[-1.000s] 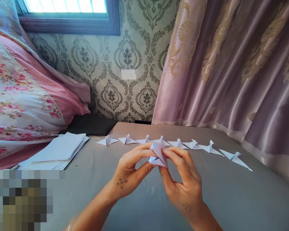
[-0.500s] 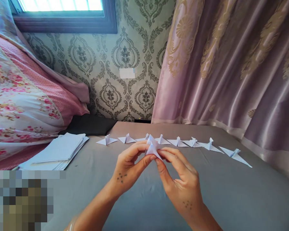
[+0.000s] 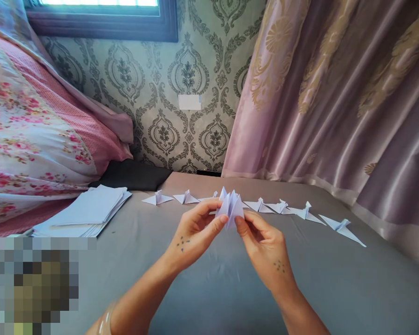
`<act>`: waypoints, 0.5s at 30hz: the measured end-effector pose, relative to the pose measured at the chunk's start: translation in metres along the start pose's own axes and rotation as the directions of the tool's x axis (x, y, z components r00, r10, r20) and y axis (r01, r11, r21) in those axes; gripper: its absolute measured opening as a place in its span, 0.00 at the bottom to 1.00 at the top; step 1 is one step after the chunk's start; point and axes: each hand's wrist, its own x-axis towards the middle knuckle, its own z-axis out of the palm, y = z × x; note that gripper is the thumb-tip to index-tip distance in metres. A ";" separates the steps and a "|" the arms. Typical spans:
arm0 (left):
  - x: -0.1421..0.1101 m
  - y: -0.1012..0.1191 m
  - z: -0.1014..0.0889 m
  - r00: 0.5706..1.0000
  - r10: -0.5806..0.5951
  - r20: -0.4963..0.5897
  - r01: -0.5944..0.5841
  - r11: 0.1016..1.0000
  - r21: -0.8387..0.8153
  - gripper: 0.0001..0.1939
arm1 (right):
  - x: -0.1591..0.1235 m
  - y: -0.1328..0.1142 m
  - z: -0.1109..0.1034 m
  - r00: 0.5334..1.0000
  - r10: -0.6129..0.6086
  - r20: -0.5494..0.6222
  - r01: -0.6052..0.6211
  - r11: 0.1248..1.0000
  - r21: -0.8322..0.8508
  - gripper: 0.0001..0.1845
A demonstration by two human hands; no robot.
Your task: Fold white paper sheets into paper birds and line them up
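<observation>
A small folded white paper piece (image 3: 233,207) with several pointed tips is held up between both hands in the middle of the head view. My left hand (image 3: 197,230) pinches its left side between thumb and fingers. The right side is gripped by my right hand (image 3: 265,235), thumb in front and fingers behind. Behind the hands, several folded paper cranes (image 3: 260,205) stand in a row across the grey sheet. Part of that row is hidden by the held paper and my fingers.
A stack of white paper sheets (image 3: 80,211) lies at the left on the grey sheet (image 3: 202,288). Beyond it is a black flat item (image 3: 134,175). Floral fabric (image 3: 31,139) hangs at left, a purple curtain (image 3: 317,93) at right. The lower left corner is pixelated.
The folded paper has turned and its flaps now stand apart, showing several points instead of one. My hands have shifted slightly, and the camera view has moved a little.
</observation>
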 end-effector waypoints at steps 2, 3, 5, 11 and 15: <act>0.000 -0.001 -0.001 1.000 0.006 0.021 -0.006 1.000 -0.015 0.12 | 0.001 0.000 -0.001 0.999 0.043 0.003 -0.043 0.999 0.008 0.13; 0.001 -0.002 -0.002 0.999 0.009 0.032 -0.009 1.000 -0.005 0.12 | 0.002 0.001 0.000 0.998 0.063 -0.002 -0.063 0.998 0.009 0.14; 0.001 -0.001 -0.003 0.999 0.014 0.044 -0.016 0.999 0.050 0.12 | 0.003 0.002 0.000 0.995 0.101 -0.014 -0.101 0.995 0.016 0.14; 0.001 -0.001 -0.005 0.998 0.034 0.048 -0.039 0.992 0.117 0.12 | 0.004 0.009 0.002 0.995 0.095 -0.022 -0.094 0.995 0.045 0.14; 0.000 -0.012 -0.002 1.000 0.025 0.010 -0.025 0.998 0.050 0.09 | 0.004 0.009 0.002 0.998 0.055 -0.010 -0.055 0.998 0.036 0.12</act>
